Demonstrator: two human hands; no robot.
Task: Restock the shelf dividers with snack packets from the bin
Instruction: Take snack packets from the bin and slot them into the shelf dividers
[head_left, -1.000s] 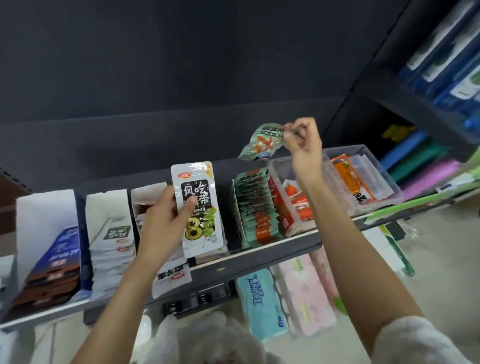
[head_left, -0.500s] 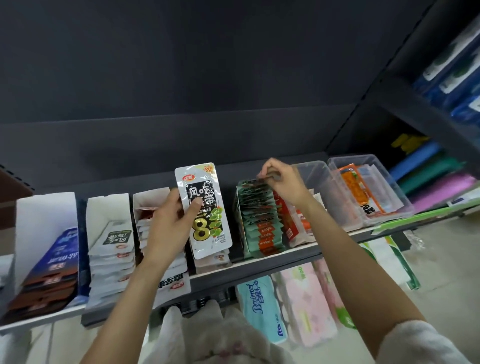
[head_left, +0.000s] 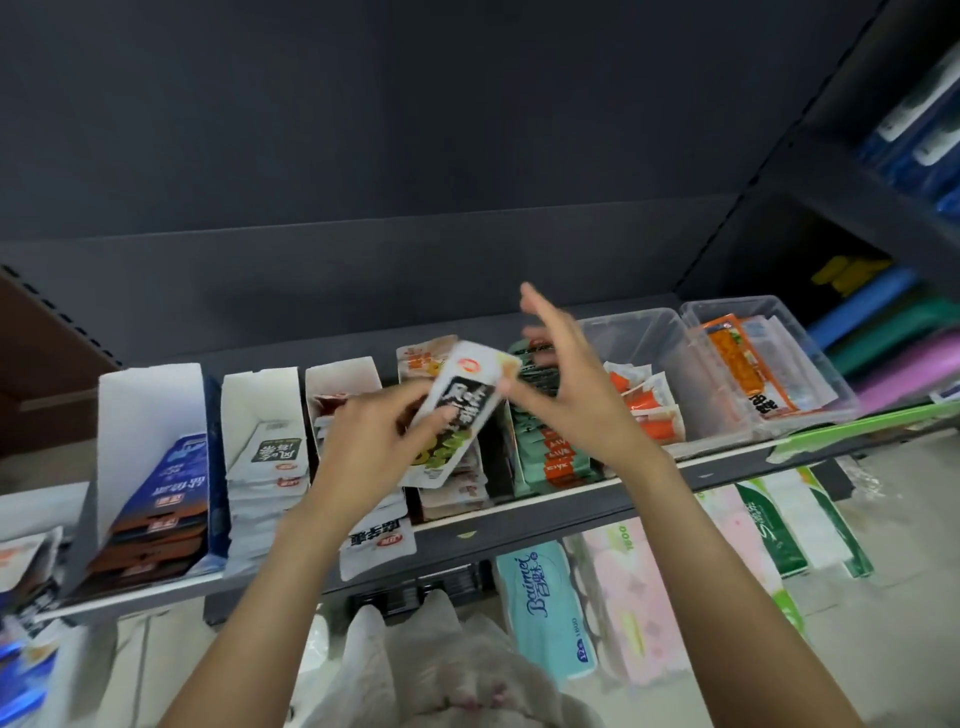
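A long dark shelf (head_left: 545, 525) runs across, lined with white cardboard dividers (head_left: 150, 415) full of stacked packets, then two clear plastic bins (head_left: 670, 332) out to the right. Tissue packs (head_left: 545, 608) sit below the shelf edge. Green packets (head_left: 550, 457) stand packed in their divider, right of centre. The right hand (head_left: 566, 395) hangs above them, fingers spread and loose, holding nothing, thumb just beside the white packet's top corner. The left hand (head_left: 374, 447) grips that white snack packet (head_left: 457, 410), tilted, fingers curled across its front, above the divider between the white stacks and the green ones.
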